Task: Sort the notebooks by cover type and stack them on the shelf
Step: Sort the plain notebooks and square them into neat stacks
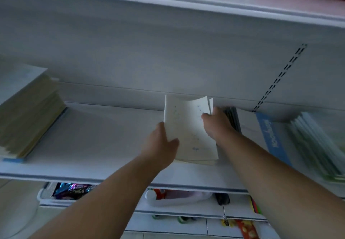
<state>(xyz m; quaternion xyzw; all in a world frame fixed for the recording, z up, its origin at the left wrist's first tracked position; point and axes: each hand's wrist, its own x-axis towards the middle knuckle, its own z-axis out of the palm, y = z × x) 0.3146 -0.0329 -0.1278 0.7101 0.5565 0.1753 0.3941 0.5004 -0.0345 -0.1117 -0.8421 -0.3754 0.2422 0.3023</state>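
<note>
Across the middle of the view runs one white shelf [104, 136] with three groups of notebooks on it. At its left end sits a tall stack of notebooks [28, 115] with yellowish page edges; at the right end a slumped pile of green-edged notebooks [317, 145] lies beside a blue cover [274, 138] with white lettering. Between them, a small bundle of pale notebooks [190, 132] is held over the shelf, its lower edge at or near the board, its top corner bent. Two hands hold it: the left hand [162, 145] grips the left edge, thumb on the front cover, and the right hand [218, 125] grips the upper right, fingers curled behind. Just behind the right hand stand some dark, thin covers [233, 117]; their number is blurred. Below the shelf, one white bin [44, 195] holds shiny wrapped packets [72, 190].
</note>
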